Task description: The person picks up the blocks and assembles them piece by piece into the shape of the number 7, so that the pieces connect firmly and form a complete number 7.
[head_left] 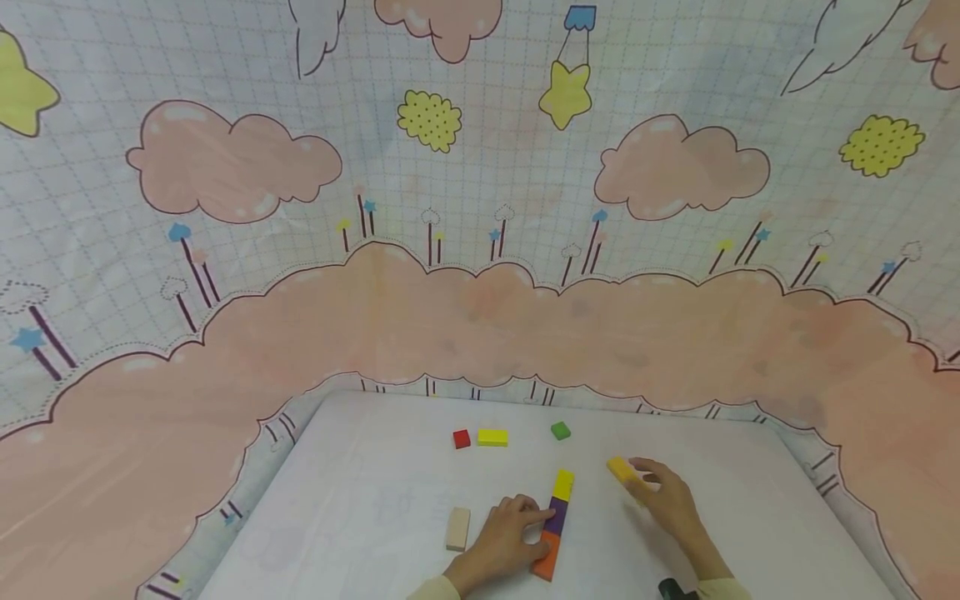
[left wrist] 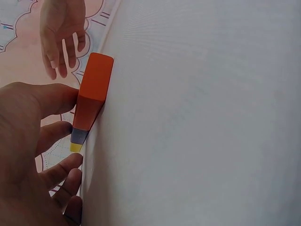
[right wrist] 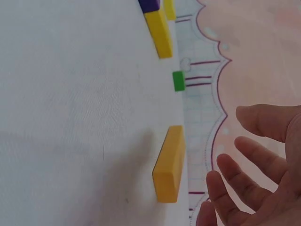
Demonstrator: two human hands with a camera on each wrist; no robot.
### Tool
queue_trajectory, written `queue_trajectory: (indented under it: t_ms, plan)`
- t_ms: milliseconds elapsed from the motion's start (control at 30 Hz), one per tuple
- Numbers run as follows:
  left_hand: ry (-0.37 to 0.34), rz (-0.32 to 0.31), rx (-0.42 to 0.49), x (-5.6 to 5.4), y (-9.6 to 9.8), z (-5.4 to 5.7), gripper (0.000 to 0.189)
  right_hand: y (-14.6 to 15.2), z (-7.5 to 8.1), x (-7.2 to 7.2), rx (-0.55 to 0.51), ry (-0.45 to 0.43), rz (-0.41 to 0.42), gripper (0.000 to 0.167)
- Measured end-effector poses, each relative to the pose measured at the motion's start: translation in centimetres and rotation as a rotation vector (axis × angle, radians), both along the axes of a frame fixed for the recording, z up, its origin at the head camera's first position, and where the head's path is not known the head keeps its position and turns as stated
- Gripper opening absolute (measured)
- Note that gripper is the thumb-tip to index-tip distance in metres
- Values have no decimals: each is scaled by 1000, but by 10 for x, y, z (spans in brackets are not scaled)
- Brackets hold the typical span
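Note:
A row of blocks lies end to end: orange (head_left: 547,558), purple (head_left: 555,517) and yellow (head_left: 564,484). My left hand (head_left: 506,537) rests beside the row, its thumb touching the orange block (left wrist: 91,89) and the index finger at the purple one. No block is enclosed by its fingers. Over to the right, my right hand (head_left: 670,500) hovers by an orange-yellow block (head_left: 621,470). In the right wrist view, its fingers (right wrist: 225,188) are spread, with a gap between them and that block (right wrist: 168,165).
Behind the row lie a red block (head_left: 461,439), a flat yellow block (head_left: 492,437) and a green block (head_left: 560,431). A plain wooden block (head_left: 458,529) sits left of my left hand. The white tabletop (head_left: 337,500) meets a cloud-patterned cloth (head_left: 480,325) at the back.

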State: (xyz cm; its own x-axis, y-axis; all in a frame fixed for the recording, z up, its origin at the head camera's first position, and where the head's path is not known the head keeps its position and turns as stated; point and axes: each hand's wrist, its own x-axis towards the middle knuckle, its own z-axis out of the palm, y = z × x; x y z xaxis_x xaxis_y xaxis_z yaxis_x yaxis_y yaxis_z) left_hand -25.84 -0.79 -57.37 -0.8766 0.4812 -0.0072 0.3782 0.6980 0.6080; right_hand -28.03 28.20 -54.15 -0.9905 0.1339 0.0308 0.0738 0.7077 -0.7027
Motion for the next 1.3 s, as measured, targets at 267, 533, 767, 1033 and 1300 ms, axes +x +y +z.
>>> queue_trajectory:
  t_ms: [267, 533, 767, 1033, 1300]
  plan:
    - [13, -7, 0, -1, 0, -3, 49, 9, -1, 0, -51, -73, -40, 50]
    - [39, -14, 5, 0, -1, -2, 49, 17, -13, -5, -59, -132, -88, 54]
    - [38, -10, 6, 2, -1, -2, 49, 22, -19, -8, -22, -133, -84, 56]
    - [27, -10, 7, 0, -1, -1, 49, 21, -21, -9, -6, -177, -89, 57]
    - [29, -8, 3, -1, -1, -1, 49, 22, -25, -12, -3, -174, -96, 52]
